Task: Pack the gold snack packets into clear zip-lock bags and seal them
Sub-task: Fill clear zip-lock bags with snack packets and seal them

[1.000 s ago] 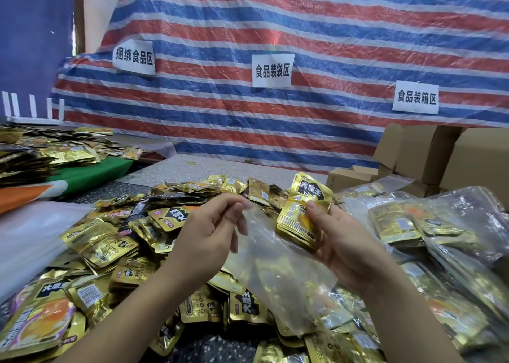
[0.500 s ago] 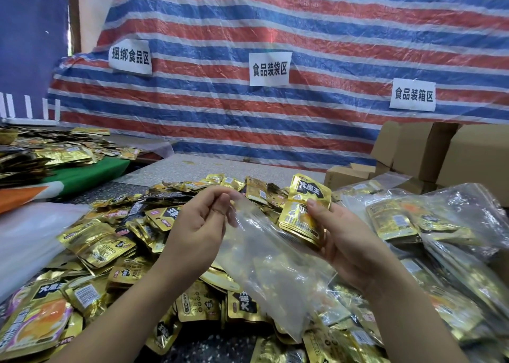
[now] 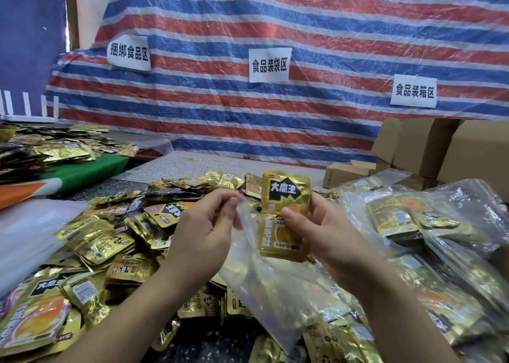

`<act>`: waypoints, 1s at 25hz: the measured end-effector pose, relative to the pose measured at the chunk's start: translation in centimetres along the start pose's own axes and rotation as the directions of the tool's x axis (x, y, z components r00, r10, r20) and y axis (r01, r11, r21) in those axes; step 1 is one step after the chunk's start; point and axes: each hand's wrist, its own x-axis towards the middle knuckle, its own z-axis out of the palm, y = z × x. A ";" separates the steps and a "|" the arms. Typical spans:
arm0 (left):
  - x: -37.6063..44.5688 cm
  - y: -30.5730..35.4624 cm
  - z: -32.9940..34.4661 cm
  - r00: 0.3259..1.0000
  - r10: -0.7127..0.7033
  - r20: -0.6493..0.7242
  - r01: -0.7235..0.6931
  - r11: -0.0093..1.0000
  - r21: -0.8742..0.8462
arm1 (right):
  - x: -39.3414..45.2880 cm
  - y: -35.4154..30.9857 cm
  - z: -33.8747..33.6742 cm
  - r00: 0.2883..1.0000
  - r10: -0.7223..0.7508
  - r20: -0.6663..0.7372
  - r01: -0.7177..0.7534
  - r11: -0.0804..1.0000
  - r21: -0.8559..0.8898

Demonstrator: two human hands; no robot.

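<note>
The left hand (image 3: pixel 202 234) pinches one lip of the clear zip-lock bag (image 3: pixel 271 275) between thumb and fingertips, holding its mouth up and apart, while the right hand (image 3: pixel 326 237) grips a gold snack packet (image 3: pixel 285 213), thumb across its front and fingers behind; there may be more than one packet in that grip, but I cannot tell. The packet stands upright with its lower half already behind the clear film and its black-labelled top above the bag's mouth. To do this step well, the left pinch should keep the lip pulled outward so the mouth stays wide, and the right hand should push straight down, releasing only once the packet clears the zip strip. Left of the bag lies the loose pile of gold packets (image 3: pixel 110 241); right of it, filled bags (image 3: pixel 429 224) are heaped, with cardboard boxes (image 3: pixel 429 147) beyond.
</note>
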 end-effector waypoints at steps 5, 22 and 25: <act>0.0 0.0 -0.1 0.996 -0.084 0.008 0.084 0.996 -0.035 | -0.1 0.2 0.4 0.997 -0.060 -0.046 0.056 0.995 -0.077; 0.8 1.0 -0.7 0.915 -0.325 0.237 0.354 0.931 -0.087 | 0.1 0.9 0.0 0.997 -0.079 -0.008 0.077 0.989 -0.128; 0.8 1.1 -0.8 0.917 -0.321 0.237 0.358 0.924 -0.134 | -0.1 1.2 0.3 0.994 -0.085 0.071 0.099 0.969 -0.225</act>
